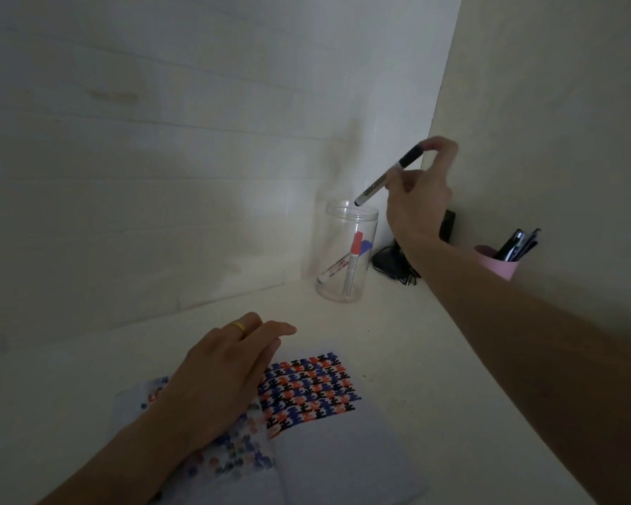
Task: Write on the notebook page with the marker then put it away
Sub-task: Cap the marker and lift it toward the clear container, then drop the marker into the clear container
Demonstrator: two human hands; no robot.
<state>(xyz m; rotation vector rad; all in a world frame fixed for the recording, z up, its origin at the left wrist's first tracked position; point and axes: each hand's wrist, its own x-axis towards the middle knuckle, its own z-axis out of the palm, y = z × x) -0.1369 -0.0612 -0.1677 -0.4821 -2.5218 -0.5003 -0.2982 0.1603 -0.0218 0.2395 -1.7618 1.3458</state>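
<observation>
Black-capped marker [388, 175] pinched in right hand [418, 198] — above clear jar [347, 251].

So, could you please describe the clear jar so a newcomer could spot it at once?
Find the back right corner where the desk meets the walls. The clear jar stands there upright, just beyond the notebook. Unlike the opaque pink cup further right, it is transparent, showing red- and blue-capped markers inside.

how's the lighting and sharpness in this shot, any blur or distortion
Head view: dim and grainy, corners darkened; a soft shadow on the wall behind the jar; wall edges bow from the wide lens; the marker and right hand are slightly soft.
</observation>
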